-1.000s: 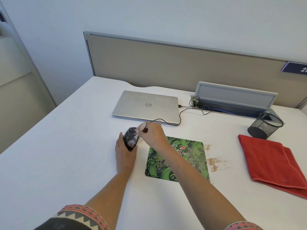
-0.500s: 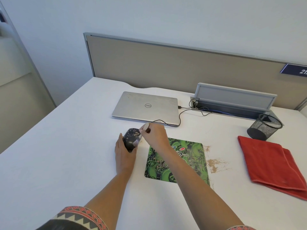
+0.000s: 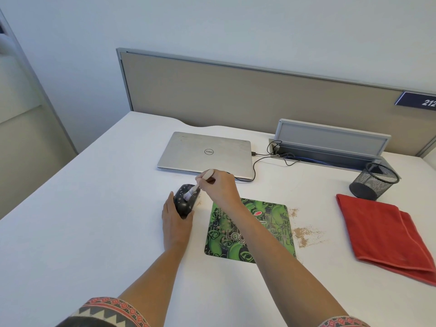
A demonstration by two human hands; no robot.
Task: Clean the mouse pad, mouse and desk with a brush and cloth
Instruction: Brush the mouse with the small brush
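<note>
A black mouse [image 3: 185, 200] speckled with pale bits is tilted up off the white desk [image 3: 82, 220], left of the green patterned mouse pad [image 3: 264, 223]. My left hand [image 3: 175, 224] grips the mouse from its near side. My right hand [image 3: 218, 188] holds a small brush [image 3: 199, 184] by its wooden handle, and the pale bristles lie on the top of the mouse. My right forearm crosses the pad's left half. A folded red cloth [image 3: 387, 237] lies at the right. Brown crumbs [image 3: 304, 233] are scattered on the desk just right of the pad.
A shut silver laptop [image 3: 205, 152] lies behind the mouse, with a black cable [image 3: 256, 161] running to a grey cable tray [image 3: 330, 147]. A black mesh pen cup [image 3: 374, 180] stands behind the cloth. A beige partition [image 3: 236, 90] closes off the desk's far edge.
The brush tip has slid a little across the top of the mouse. Both hands stay in nearly the same place.
</note>
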